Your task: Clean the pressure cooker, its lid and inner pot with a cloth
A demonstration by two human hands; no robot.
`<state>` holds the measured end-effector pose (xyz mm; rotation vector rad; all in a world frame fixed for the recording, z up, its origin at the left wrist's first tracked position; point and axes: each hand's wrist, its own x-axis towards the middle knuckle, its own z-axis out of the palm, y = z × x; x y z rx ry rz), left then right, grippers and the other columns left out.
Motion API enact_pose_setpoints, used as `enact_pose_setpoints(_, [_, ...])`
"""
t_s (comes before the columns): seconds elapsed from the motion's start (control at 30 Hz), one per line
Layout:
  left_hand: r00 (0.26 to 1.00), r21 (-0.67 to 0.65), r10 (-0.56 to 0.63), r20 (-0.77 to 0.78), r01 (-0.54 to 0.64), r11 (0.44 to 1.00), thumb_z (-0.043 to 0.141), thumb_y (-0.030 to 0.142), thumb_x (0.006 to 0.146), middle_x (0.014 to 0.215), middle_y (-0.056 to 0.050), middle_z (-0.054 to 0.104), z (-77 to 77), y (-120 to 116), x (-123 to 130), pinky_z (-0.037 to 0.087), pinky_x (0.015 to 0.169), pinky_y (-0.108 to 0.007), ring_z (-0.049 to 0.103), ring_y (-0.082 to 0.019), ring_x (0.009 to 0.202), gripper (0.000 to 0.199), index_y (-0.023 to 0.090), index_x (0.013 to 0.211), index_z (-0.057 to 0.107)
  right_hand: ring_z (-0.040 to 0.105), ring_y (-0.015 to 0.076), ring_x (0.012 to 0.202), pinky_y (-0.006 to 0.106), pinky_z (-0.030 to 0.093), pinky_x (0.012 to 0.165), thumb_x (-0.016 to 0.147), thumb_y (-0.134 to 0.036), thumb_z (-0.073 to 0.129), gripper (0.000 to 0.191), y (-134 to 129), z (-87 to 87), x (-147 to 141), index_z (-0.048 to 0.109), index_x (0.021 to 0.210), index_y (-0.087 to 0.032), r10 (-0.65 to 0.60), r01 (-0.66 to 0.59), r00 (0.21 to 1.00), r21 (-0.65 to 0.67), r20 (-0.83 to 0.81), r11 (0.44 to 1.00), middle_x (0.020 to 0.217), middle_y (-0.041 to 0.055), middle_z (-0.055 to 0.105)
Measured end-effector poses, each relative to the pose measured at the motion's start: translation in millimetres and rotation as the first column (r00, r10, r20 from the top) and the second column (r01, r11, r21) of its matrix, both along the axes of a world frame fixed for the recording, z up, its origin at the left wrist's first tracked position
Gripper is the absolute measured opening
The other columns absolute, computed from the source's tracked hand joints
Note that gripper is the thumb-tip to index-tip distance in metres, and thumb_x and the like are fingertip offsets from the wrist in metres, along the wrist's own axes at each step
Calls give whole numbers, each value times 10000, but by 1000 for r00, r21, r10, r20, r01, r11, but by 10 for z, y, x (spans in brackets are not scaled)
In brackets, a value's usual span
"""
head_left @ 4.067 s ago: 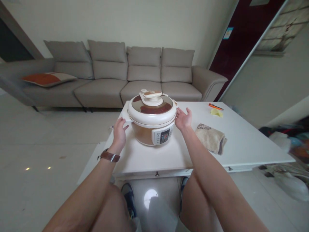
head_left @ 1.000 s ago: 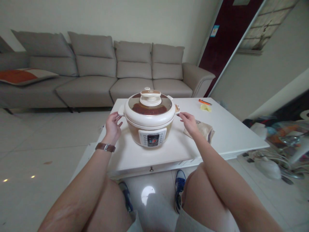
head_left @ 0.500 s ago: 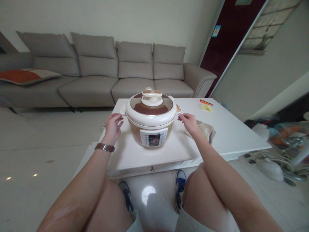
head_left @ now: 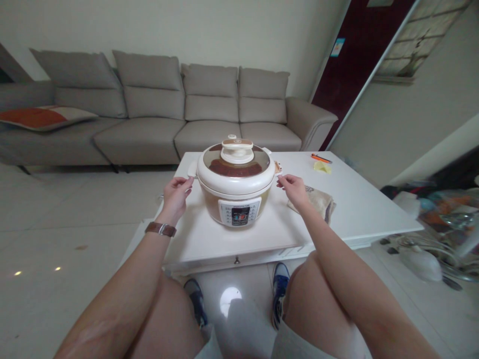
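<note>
A white and tan electric pressure cooker point(head_left: 235, 185) stands upright on the white table point(head_left: 232, 244), its lid on and its control panel facing me. A knob-like lid handle point(head_left: 237, 144) rises from the dark see-through top. My left hand point(head_left: 177, 194) is closed at the cooker's left side handle point(head_left: 192, 169), thumb against it and the other fingers curled below. At the right side handle point(head_left: 278, 168), my right hand point(head_left: 294, 189) has thumb and fingertips pinched together at the lower edge. The cooker rests on the table.
Right of the cooker lies a folded beige cloth point(head_left: 316, 199). Farther back are an orange pen-like item point(head_left: 321, 158) and a yellow piece of paper or cloth point(head_left: 322, 167). A grey sofa point(head_left: 209, 134) stands behind the table, and clutter point(head_left: 419, 262) lies on the floor at right.
My left fingers have drawn in and the thumb has come onto the left handle. My right hand stays at the right handle. The view has shifted slightly.
</note>
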<state>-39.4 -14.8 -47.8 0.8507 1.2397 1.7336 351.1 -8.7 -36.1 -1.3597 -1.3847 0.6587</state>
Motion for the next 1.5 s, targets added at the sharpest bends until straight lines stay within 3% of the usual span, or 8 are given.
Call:
enact_pose_setpoints(0.43, [996, 20, 39, -84, -38, 999, 934, 453, 579, 695, 32, 567, -40, 30, 7, 436, 659, -257, 545, -106, 645, 460, 204, 702, 567, 649, 179, 663, 315, 515, 661, 787, -756, 665, 552, 50, -37, -28, 673, 720, -208, 18, -18, 1000, 6, -18, 1000, 678, 46, 710])
enact_pose_setpoints(0.67, [984, 35, 44, -171, -39, 999, 863, 449, 674, 718, 4, 617, -59, 72, 25, 427, 652, -277, 572, -132, 641, 350, 202, 805, 652, 652, 171, 654, 281, 482, 584, 776, -748, 673, 527, 53, -8, -48, 636, 787, -223, 12, -12, 1000, -42, -12, 999, 702, 40, 728])
enact_pose_setpoints(1.1, [994, -8, 26, -108, -27, 1000, 915, 491, 620, 765, -2, 637, -22, 0, 38, 442, 681, -279, 569, -122, 656, 438, 198, 800, 643, 648, 174, 656, 282, 489, 581, 772, -767, 680, 554, -9, 13, -56, 664, 748, -214, 4, -5, 1000, -40, -29, 999, 703, 53, 726])
enact_pose_setpoints(1.5, [987, 51, 38, -159, -30, 998, 860, 456, 730, 732, -16, 642, -38, 45, 80, 493, 698, -290, 590, -140, 674, 326, 195, 763, 668, 632, 170, 625, 278, 471, 559, 799, -808, 617, 595, 38, -25, -71, 653, 714, -219, 23, -23, 1000, -17, 9, 1000, 674, 48, 708])
